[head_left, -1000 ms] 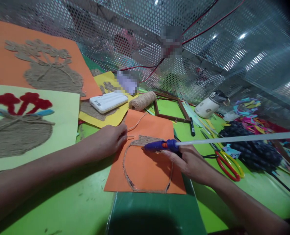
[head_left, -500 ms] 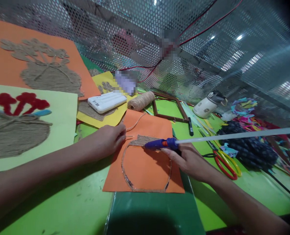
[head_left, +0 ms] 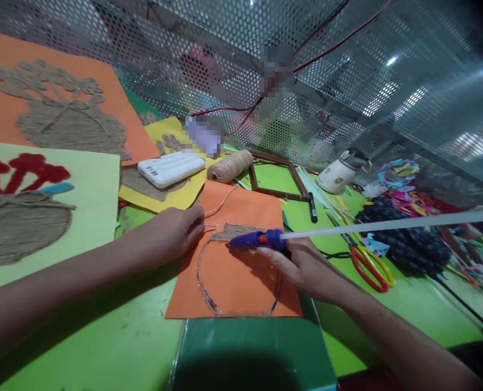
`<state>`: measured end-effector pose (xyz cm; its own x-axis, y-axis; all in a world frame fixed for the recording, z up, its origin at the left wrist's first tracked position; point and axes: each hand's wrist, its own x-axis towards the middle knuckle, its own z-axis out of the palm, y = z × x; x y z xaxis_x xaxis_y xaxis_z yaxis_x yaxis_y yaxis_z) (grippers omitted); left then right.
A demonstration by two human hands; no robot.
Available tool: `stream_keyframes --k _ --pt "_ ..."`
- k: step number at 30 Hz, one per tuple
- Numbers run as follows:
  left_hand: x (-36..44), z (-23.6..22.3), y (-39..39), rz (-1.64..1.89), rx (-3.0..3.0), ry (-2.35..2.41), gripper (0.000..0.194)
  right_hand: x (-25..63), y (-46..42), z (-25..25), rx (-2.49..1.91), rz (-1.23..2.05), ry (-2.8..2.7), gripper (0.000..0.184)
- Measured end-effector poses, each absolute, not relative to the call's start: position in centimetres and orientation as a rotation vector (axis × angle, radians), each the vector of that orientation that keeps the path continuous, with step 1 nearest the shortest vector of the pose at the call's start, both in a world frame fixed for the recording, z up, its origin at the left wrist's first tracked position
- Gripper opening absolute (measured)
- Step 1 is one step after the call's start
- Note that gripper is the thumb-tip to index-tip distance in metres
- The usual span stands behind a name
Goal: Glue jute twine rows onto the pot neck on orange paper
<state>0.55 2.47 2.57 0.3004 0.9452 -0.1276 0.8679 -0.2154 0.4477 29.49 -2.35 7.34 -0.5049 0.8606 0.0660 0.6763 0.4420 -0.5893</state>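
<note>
My right hand (head_left: pixel 302 266) is wrapped round a blue glue gun (head_left: pixel 257 239), a long white glue stick (head_left: pixel 388 225) jutting from its back end. The nozzle points left, at the lower edge of a band of glued twine (head_left: pixel 241 232) on an orange sheet (head_left: pixel 241 277). Below that band, a twine line traces a rounded pot outline. At the sheet's left edge, my left hand (head_left: pixel 182 231) pinches a loose length of twine (head_left: pixel 221 204), which also curves up the sheet toward the twine roll (head_left: pixel 230 166).
Left lie finished twine pictures on an orange sheet (head_left: pixel 131 138) and a pale sheet (head_left: pixel 96 217). Behind are a white power bank (head_left: pixel 171 168) and brown frame (head_left: pixel 280 194). Right are a marker (head_left: pixel 313 208), scissors (head_left: pixel 372 269), a bottle (head_left: pixel 341 170) and dark cloth (head_left: pixel 404 236). A green board (head_left: pixel 249 347) lies beneath.
The whole view has shifted slightly, so things appear a little further left. Both hands keep their holds, and the glue gun's nozzle stays at the same spot on the twine band.
</note>
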Motion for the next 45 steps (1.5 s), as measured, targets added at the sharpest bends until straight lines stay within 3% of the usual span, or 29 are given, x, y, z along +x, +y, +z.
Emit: stream_keyframes --k 8,19,29,36,45 --pt "0.6 2.6 2.6 0.248 2.159 1.596 0.027 29.5 -2.5 7.4 -1.376 0.628 -2.337 0.033" --pt "0.9 3.5 2.4 0.192 2.138 1.624 0.027 28.8 -2.4 7.5 -1.287 0.742 -2.289 0.031" --pt "0.4 2.0 2.9 0.285 2.179 1.599 0.027 31.5 -3.6 7.4 -1.514 0.603 -2.293 0.041" --pt "-0.1 1.3 3.2 0.356 2.192 1.574 0.026 29.0 -3.1 7.6 -1.345 0.825 -2.231 0.035" --pt "0.1 1.8 2.8 0.327 2.172 1.605 0.026 32.2 -3.5 7.4 -1.507 0.629 -2.285 0.041"
